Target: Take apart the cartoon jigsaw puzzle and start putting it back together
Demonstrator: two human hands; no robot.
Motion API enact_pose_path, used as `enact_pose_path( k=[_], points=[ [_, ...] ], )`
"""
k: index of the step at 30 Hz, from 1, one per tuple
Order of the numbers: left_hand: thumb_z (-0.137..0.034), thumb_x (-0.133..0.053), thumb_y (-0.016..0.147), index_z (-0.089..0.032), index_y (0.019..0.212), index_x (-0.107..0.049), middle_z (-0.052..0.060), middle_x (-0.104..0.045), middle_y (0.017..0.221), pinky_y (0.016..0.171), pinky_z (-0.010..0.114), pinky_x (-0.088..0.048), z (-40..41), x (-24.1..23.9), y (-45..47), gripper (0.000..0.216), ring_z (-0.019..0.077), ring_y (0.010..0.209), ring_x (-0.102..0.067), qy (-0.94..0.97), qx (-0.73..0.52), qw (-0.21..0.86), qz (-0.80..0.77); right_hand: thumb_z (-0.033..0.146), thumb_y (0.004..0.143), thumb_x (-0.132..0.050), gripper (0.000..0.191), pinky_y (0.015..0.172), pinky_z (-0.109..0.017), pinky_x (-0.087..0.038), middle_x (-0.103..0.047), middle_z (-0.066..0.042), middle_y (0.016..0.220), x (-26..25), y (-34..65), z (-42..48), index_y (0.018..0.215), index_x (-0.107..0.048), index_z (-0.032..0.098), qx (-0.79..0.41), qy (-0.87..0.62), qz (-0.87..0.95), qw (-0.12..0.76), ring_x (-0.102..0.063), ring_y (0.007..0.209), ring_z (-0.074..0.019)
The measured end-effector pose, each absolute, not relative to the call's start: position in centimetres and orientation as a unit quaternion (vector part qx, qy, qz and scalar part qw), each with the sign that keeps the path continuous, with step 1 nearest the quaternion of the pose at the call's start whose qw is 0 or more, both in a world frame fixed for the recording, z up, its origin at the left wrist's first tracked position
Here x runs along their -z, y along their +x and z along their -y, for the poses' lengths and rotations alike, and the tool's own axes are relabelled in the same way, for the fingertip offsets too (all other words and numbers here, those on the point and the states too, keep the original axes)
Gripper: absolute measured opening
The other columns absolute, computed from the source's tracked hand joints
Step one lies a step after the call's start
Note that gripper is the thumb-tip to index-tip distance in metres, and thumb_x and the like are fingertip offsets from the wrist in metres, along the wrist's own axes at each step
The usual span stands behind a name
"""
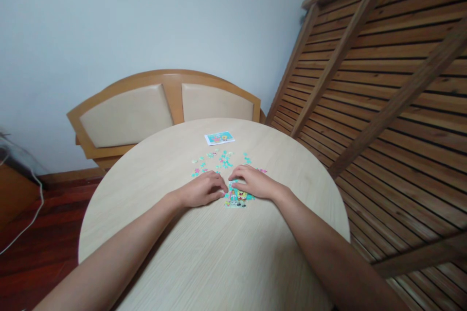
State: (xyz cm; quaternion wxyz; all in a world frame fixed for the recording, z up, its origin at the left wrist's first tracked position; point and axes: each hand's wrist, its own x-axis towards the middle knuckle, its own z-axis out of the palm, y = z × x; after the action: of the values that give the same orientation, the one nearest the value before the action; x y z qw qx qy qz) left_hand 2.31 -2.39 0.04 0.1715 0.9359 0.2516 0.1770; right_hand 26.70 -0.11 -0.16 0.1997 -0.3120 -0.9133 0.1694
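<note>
A partly joined jigsaw puzzle [241, 198] with cartoon figures on a turquoise ground lies flat on the table. At its left edge rests my left hand [204, 189], fingers curled and thumb close to the index finger; anything small between the tips is too fine to make out. My right hand [255, 181] covers the puzzle's upper part, with its bent fingers and thumb a little apart, touching the pieces. Behind both hands are scattered loose puzzle pieces [224, 159], turquoise, pink and pale. Parts of the puzzle are hidden under my right hand.
A small picture card [220, 138] lies farther back on the round wooden table [175, 262]. Beyond the table stands a padded headboard [127, 116] against the wall. Wooden slats [383, 82] lean along the right side. A white cable [41, 194] hangs at left.
</note>
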Motion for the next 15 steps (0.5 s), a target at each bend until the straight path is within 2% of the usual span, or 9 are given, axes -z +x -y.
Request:
enact_pose_path(
  k=[5,8,12,15],
  points=[
    [-0.017,-0.047,0.098,-0.02,0.097,-0.069,0.005,-0.071,0.096,0.089,0.033,-0.045,2.03,-0.02,2.1,0.022,0.0187,0.093,-0.063,0.933,-0.184,0.125,-0.284,0.027,0.09,-0.065,0.021,0.099,-0.038,-0.044,-0.069,-0.01,0.108,0.36,26.78,0.01,0.108,-0.071,0.017,-0.169,-0.31,0.913,0.204,-0.061,0.106,-0.0228],
    [-0.025,-0.056,0.094,-0.02,0.099,-0.068,0.005,-0.07,0.092,0.085,0.034,-0.046,2.22,-0.02,2.15,0.014,0.0203,0.09,-0.063,0.924,-0.184,0.102,-0.319,0.027,0.09,-0.066,0.021,0.099,-0.038,-0.044,-0.07,-0.01,0.107,0.41,26.84,-0.02,0.108,-0.071,0.018,-0.17,-0.307,0.913,0.208,-0.061,0.106,-0.0226],
    [-0.036,-0.065,0.09,-0.021,0.103,-0.069,0.006,-0.069,0.098,0.088,0.035,-0.046,2.56,-0.15,2.38,0.02,0.0221,0.095,-0.063,0.935,-0.174,0.119,-0.286,0.026,0.09,-0.066,0.02,0.098,-0.038,-0.044,-0.07,-0.009,0.106,0.29,26.79,0.01,0.107,-0.072,0.018,-0.172,-0.306,0.913,0.208,-0.062,0.105,-0.0227],
    [-0.027,-0.06,0.093,-0.021,0.103,-0.07,0.007,-0.069,0.1,0.09,0.034,-0.046,2.42,-0.14,2.29,0.016,0.0211,0.097,-0.062,0.938,-0.172,0.131,-0.271,0.026,0.09,-0.066,0.02,0.098,-0.038,-0.044,-0.07,-0.009,0.107,0.23,26.74,0.04,0.107,-0.071,0.018,-0.172,-0.309,0.913,0.204,-0.062,0.105,-0.0228]
  ],
)
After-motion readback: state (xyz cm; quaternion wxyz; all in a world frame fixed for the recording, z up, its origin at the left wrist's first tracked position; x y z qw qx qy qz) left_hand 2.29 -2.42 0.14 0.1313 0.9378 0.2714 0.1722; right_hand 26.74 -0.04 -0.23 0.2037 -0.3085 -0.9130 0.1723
